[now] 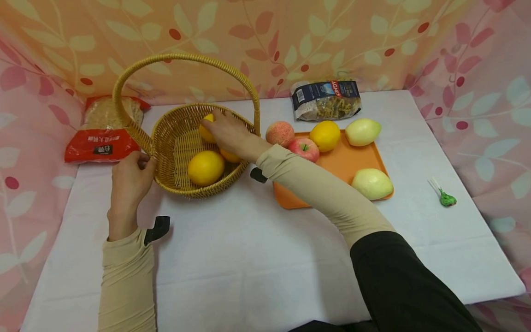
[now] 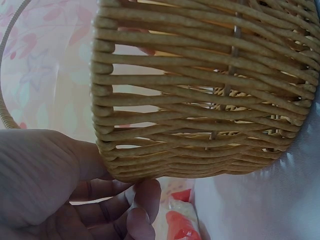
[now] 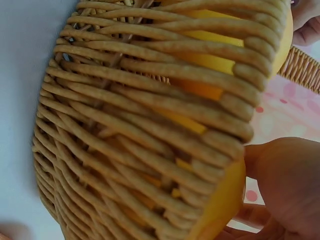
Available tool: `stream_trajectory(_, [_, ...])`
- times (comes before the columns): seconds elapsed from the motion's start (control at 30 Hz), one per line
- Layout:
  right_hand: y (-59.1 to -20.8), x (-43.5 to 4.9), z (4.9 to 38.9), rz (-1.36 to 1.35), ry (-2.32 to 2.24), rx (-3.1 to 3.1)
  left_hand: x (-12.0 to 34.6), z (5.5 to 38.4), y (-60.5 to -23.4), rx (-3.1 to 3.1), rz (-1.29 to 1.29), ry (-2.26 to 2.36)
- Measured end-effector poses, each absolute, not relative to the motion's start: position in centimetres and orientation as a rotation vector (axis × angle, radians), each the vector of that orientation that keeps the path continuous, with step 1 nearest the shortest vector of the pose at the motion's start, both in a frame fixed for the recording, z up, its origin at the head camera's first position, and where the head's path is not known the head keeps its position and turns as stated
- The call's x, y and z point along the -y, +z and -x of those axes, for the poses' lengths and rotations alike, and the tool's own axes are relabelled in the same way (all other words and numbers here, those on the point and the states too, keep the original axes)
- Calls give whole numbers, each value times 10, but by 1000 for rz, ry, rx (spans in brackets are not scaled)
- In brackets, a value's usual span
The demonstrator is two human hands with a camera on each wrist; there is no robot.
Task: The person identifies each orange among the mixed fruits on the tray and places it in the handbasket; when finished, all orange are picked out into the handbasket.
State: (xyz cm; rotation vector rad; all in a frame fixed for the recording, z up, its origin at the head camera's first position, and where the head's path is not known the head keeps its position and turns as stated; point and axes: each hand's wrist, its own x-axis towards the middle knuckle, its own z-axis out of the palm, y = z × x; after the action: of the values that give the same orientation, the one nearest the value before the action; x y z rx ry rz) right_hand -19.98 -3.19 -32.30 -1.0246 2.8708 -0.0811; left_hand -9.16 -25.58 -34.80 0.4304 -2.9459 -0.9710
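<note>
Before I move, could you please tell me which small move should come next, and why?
I'd probably ease the right grip off the farthest yellow fruit, since that fruit appears to be within the basket already, and the left grip holds the basket's left side.

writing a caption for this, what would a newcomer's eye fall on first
Probably the tall-handled wicker basket left of centre, held by the left hand, while the right hand grips a yellow fruit inside. Next, the orange tray to its right, bright against the white cloth.
</note>
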Motion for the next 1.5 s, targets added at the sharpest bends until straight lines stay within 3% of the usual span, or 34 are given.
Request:
stream_trajectory(0.5, [-321,31,195,998,-19,-2859,254,92,-349,2946,-410,-970])
stream_trajectory(0.8, [-311,18,179,1166,-39,-2923,253,92,-350,2929,-380,-947])
stream_trajectory(1.33, [-285,-37,129,1325,-256,-2943,255,90,-350,2922,-364,-924])
stream_trajectory(1.5, [-276,-67,118,1531,-499,-3018,256,90,-350,2924,-371,-917])
